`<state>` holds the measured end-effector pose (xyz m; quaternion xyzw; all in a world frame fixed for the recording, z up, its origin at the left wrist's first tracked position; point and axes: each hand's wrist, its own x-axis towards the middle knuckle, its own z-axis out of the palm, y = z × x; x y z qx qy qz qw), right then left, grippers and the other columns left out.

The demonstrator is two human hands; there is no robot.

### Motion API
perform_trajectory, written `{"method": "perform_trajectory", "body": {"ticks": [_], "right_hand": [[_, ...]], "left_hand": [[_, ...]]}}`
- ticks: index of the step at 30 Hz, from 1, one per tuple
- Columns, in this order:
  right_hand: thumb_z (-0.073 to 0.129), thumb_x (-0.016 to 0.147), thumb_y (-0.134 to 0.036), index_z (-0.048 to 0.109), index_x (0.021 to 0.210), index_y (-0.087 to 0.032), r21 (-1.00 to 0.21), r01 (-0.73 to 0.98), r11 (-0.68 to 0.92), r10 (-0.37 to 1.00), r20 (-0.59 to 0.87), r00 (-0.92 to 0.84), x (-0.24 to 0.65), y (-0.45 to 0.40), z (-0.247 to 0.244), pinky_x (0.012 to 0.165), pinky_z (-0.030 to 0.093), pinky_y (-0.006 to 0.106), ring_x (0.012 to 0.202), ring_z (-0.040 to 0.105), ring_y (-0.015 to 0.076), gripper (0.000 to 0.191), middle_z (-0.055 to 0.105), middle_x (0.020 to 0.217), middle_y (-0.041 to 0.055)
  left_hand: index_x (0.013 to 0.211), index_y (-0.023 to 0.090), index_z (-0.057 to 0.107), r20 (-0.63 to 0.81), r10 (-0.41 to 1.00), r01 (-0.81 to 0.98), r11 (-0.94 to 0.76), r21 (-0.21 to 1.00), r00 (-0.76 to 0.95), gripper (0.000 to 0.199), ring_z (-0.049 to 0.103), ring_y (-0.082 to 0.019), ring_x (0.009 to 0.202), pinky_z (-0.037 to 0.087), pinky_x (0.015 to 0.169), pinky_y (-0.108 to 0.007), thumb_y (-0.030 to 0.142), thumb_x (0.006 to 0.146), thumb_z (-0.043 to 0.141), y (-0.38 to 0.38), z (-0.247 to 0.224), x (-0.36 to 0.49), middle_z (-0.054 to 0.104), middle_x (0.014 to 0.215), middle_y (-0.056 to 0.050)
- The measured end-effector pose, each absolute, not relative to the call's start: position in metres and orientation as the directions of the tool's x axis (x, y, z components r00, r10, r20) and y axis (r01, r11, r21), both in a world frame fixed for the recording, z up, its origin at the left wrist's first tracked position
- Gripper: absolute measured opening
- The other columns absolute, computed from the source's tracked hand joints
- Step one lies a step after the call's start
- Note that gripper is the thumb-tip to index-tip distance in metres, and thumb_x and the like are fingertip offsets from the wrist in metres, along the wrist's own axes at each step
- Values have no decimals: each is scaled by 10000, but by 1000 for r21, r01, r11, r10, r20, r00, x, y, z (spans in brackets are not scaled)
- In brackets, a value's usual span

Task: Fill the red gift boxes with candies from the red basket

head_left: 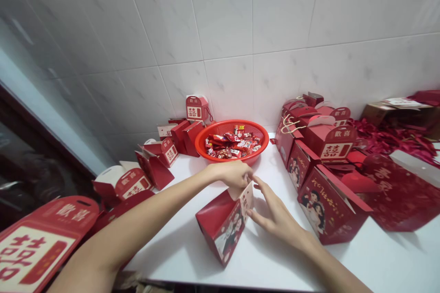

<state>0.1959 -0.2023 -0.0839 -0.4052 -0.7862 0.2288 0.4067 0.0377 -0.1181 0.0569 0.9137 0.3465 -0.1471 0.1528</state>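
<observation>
A red gift box (223, 226) with a printed couple on its side sits on the white table in front of me. Over its far top end, my left hand (233, 174) is bent with curled fingers, closed on the upper edge; its fingertips are partly hidden. My right hand (275, 210) steadies the box from the right, thumb against the printed side and index finger at the far upper corner, near the left fingers. Just beyond the hands stands a red plastic basket (202, 146) holding many wrapped candies (233, 144).
Red gift boxes line the left side, the closest being a large-looking box (37, 247) under my left forearm. On the right are several more boxes (326, 210) and a red bag (402, 197). Dark red ribbons (388, 139) lie behind. A tiled wall (227, 32) closes the back.
</observation>
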Motion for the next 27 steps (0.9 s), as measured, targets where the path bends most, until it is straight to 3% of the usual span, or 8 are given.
{"method": "perform_trajectory", "body": {"ticks": [3, 8, 11, 15, 19, 23, 27], "right_hand": [[626, 909, -401, 182, 1552, -250, -736, 407, 541, 841, 455, -294, 197, -202, -83, 1134, 408, 498, 1398, 433, 296, 796, 349, 1564, 155], [628, 910, -470, 234, 1532, -250, -811, 370, 453, 873, 488, 2, 202, -200, -76, 1159, 338, 569, 1447, 347, 318, 769, 314, 1580, 156], [590, 937, -473, 253, 1520, -265, -859, 296, 418, 882, 462, 94, 204, -199, -72, 1098, 422, 558, 1380, 449, 311, 705, 332, 1567, 157], [576, 955, -434, 317, 1476, -266, -826, 239, 510, 848, 530, 22, 202, -201, -67, 1062, 484, 474, 1304, 536, 276, 606, 448, 1489, 142], [533, 985, -379, 375, 1439, -268, -795, 236, 559, 812, 582, 37, 201, -202, -64, 1042, 509, 403, 1259, 577, 245, 493, 525, 1418, 111], [512, 998, -346, 353, 1454, -275, -816, 199, 543, 812, 570, 123, 203, -201, -69, 1014, 526, 401, 1213, 611, 235, 488, 580, 1353, 114], [521, 990, -329, 325, 1486, -276, -786, 278, 552, 792, 599, 118, 204, -202, -74, 1006, 529, 438, 1200, 617, 251, 536, 602, 1314, 119]], "left_hand": [[1047, 129, 672, -154, 604, 621, -734, 274, 782, 335, 670, -184, 809, 451, 655, -227, 35, 752, 545, -117, 61, 34, 742, 920, -62], [1022, 165, 632, 287, 634, 510, -761, 402, 718, 263, 660, -156, 751, 476, 691, -240, 94, 783, 549, -123, 77, 27, 722, 851, -17], [960, 172, 624, 479, 587, 484, -809, 333, 653, 171, 658, -159, 798, 486, 737, -255, 130, 822, 532, -132, 69, 28, 714, 915, -36], [1115, 178, 593, 446, 541, 477, -840, 257, 713, 307, 657, -178, 848, 507, 741, -283, 118, 828, 502, -149, 46, 37, 695, 1053, -76], [1275, 176, 521, 396, 486, 338, -858, 387, 779, 384, 646, -205, 964, 537, 821, -327, 207, 891, 517, -158, 39, 46, 672, 1143, -110], [1178, 181, 602, 476, 508, 324, -849, 419, 717, 272, 604, -208, 1109, 489, 979, -367, 212, 943, 469, -147, 43, 47, 640, 1207, -118], [1052, 168, 694, 485, 567, 415, -822, 391, 666, 207, 531, -248, 1236, 409, 1072, -399, 231, 886, 587, -128, 45, 44, 598, 1301, -140]]}}
